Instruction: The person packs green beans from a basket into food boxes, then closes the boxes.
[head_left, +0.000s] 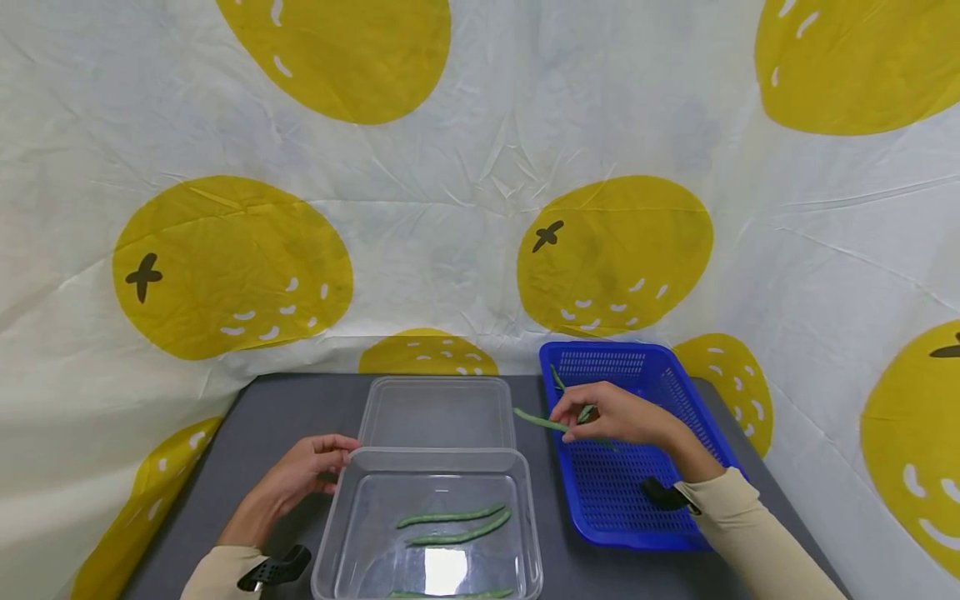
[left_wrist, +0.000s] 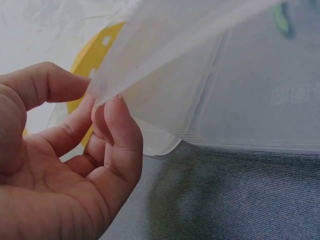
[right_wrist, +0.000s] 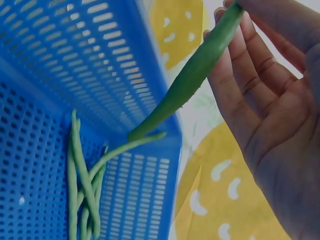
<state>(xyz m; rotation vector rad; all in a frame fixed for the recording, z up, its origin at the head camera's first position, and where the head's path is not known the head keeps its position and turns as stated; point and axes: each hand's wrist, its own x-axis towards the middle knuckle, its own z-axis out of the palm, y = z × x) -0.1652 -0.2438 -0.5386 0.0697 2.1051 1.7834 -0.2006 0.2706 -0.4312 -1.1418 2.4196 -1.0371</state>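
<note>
My right hand [head_left: 618, 412] pinches a green bean [right_wrist: 185, 85] between thumb and fingertips, over the blue plastic basket [head_left: 611, 500]. In the head view this bean sticks out leftward past the basket's left rim. Several other green beans [right_wrist: 82, 185] lie crossed at one end of the basket. With thumb and fingers, my left hand [head_left: 307, 475] holds the far left corner of a clear plastic container [head_left: 371, 508]. Inside the container, two slightly curved green beans [head_left: 459, 533] lie side by side, and more green shows at the frame's bottom edge.
Behind the container lies a clear flat lid [head_left: 438, 412] on the dark grey tabletop [head_left: 300, 400]. A white cloth [head_left: 450, 275] with yellow fruit shapes hangs behind and to the right of the table. Black bands [head_left: 276, 568] with cameras sit on both wrists.
</note>
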